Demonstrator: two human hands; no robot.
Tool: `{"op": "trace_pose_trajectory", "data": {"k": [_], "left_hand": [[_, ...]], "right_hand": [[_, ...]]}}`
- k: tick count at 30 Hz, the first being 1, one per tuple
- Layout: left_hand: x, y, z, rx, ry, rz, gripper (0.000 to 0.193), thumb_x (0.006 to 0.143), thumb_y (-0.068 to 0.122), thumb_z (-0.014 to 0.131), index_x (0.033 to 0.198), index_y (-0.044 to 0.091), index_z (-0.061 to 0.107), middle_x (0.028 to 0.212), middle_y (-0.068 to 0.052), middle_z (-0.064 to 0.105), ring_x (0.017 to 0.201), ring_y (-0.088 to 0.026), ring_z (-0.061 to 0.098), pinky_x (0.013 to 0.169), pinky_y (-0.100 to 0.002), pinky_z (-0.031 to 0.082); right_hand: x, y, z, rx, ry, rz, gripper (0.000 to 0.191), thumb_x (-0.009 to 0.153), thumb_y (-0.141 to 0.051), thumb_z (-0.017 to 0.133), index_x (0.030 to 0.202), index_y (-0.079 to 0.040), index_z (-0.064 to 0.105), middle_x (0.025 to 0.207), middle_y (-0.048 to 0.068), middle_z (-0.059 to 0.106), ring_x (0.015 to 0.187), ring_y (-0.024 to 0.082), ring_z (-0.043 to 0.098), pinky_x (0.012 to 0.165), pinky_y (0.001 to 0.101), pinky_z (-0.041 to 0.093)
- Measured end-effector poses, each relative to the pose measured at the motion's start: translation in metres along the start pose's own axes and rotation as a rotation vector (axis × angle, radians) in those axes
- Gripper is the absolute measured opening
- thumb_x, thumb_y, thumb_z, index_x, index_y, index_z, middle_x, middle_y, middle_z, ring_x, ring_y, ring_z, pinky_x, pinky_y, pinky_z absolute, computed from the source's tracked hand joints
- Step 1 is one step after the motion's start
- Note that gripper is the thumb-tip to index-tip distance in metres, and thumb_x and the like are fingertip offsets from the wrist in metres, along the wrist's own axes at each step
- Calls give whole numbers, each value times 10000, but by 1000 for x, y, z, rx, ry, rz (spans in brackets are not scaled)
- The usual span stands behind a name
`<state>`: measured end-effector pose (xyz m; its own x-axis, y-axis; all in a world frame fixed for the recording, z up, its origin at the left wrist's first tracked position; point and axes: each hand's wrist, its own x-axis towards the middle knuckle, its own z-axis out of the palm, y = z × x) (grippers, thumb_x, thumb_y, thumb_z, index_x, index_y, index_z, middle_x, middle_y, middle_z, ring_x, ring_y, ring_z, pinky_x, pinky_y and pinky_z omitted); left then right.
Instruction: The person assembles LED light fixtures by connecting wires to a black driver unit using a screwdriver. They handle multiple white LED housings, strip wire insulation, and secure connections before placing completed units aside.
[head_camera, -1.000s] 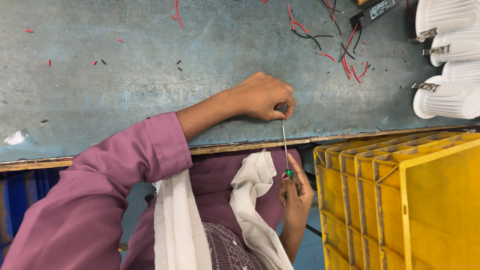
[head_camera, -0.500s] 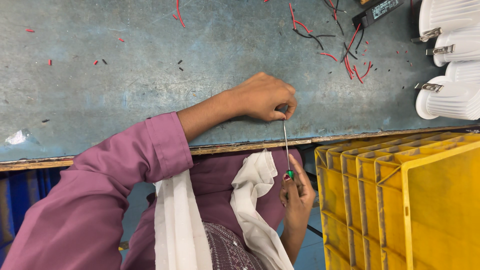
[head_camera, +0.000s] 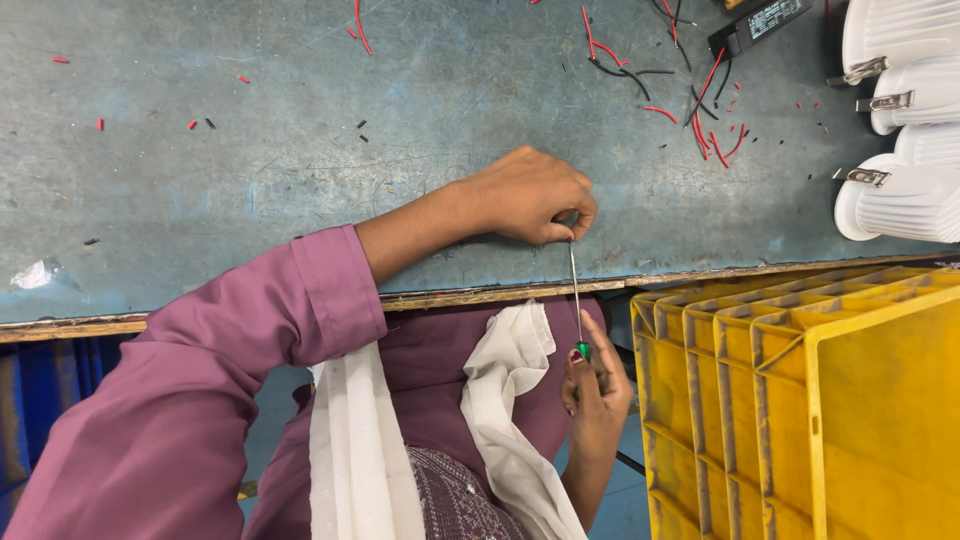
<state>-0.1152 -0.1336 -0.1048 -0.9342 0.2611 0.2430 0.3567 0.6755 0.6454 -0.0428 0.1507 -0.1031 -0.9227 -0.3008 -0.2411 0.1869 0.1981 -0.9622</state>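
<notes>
Table (head_camera: 250, 200) top: matt, scratched, worn blue-grey with a rough wooden edge; screwdriver (head_camera: 575, 295) has a thin shiny metal shaft and glossy green plastic handle; yellow crates (head_camera: 800, 400) at lower right are smooth plastic

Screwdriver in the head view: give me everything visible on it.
The screwdriver has a thin bare-metal shaft and a green handle, of which only the top shows. It stands near vertical in the picture, its tip up at the front edge of the grey-blue table, its handle down below the edge. The left hand rests on the table and pinches the tip end, hiding the tip and whatever it bears on. The right hand wraps the handle. The shaft looks straight.
</notes>
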Motion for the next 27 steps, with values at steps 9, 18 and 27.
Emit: {"op": "trace_pose_trajectory", "data": {"k": [9,18,27], "left_hand": [[-3,0,1,12,33,36,97,790,247,777,861,213,720,844,22,675,942,-236,677,708,-456,494],[-2,1,10,53,91,77,82,810,202,753,864,196,693,877,11,673,983,-251,674,706,-447,502],[-1,3,8,68,73,55,68,821,204,748,861,198,693,874,14,672,991,-240,676,707,-434,505]], "right_hand": [[4,5,-1,-21,-16,-11,527,919,21,556,1446,27,560,672,-40,494,495,4,348,418,204,248],[6,2,0,28,-13,-5,525,927,21,552,1452,29,550,693,-39,508,502,-2,346,422,197,253],[8,2,-1,0,-3,0,517,923,21,549,1440,31,567,666,-38,486,493,4,319,422,203,246]]}}
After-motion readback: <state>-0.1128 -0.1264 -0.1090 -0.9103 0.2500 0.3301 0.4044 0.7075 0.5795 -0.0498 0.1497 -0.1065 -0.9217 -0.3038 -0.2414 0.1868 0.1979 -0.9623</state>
